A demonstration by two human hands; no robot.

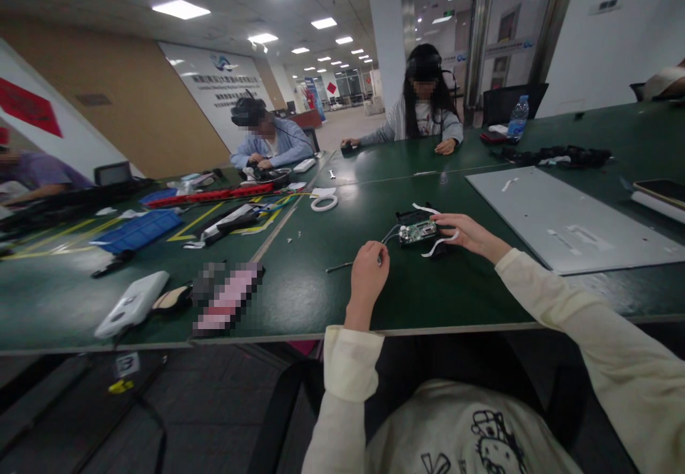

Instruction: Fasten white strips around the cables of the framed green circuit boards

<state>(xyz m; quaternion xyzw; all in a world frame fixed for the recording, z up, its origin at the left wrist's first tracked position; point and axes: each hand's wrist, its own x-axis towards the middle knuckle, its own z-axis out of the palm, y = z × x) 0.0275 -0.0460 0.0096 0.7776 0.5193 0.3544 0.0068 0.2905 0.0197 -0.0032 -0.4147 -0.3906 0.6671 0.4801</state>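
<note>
L hand (369, 270) closed, pinching thin gray cable (391, 234) that runs to L end of green PCB (418, 231). R hand (469, 235) at PCB's R end, fingertips touching, can't tell if it's gripping. PCB sits btwn the 2 hands, over green table (302, 285), black part (407, 215) just behind it. 2 white strips (426, 209) by R fingers. Tape roll (324, 203) fwd-left, gray panel (529, 210) off right.
</note>
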